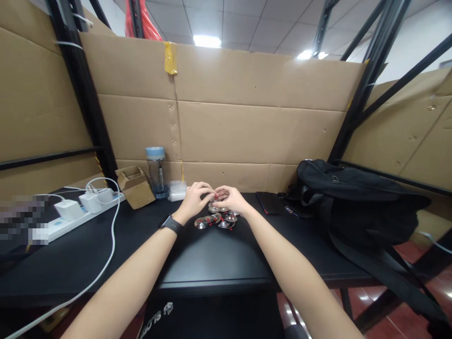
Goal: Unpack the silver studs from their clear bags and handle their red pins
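Observation:
A heap of several small silvery metal discs with domed middles, like finger cymbals (224,221), lies on the black table with red cords among them. Over the back of this heap my two hands meet, fingertips together. My left hand (197,199), with a dark watch on its wrist, pinches at a bit of red cord (216,195). My right hand (232,199) is closed around the same spot, and a small cymbal (213,207) hangs right under its fingers. The fingers partly hide what is between them.
Behind the heap stands a cardboard wall (229,132). Left are a bottle (157,174), an open carton (136,187), a clear plastic packet (177,190) and a power strip (77,219) with a white cable. A black bag (360,202) and dark notebook (270,203) lie right.

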A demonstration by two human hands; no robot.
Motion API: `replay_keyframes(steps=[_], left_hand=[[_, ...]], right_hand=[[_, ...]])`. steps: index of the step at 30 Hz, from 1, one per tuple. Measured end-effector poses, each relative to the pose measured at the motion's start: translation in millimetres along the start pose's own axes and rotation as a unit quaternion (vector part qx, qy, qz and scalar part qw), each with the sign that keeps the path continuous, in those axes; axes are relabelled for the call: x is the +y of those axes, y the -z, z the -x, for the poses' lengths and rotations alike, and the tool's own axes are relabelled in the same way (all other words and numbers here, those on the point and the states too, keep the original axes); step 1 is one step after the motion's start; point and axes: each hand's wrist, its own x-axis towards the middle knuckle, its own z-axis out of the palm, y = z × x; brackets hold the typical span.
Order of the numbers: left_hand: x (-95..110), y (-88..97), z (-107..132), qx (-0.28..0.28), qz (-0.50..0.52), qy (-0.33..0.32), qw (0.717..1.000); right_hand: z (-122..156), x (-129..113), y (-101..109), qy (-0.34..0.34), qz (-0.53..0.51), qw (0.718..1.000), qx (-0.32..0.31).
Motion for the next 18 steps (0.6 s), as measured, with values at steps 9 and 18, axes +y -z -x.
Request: replay_keyframes(steps=[9, 18], left_hand=[[3.7, 1.5, 1.2, 0.000, 0.046, 0.026, 0.999], [15.4, -3.1, 2.6, 0.020, 0.002, 0.034, 0.999]], right_hand=[[5.7, -11.7, 5.3, -0.022, -0.208, 0.978, 0.008], [6.0, -12.9, 0.9, -0.009, -0.197, 0.980, -0.015]])
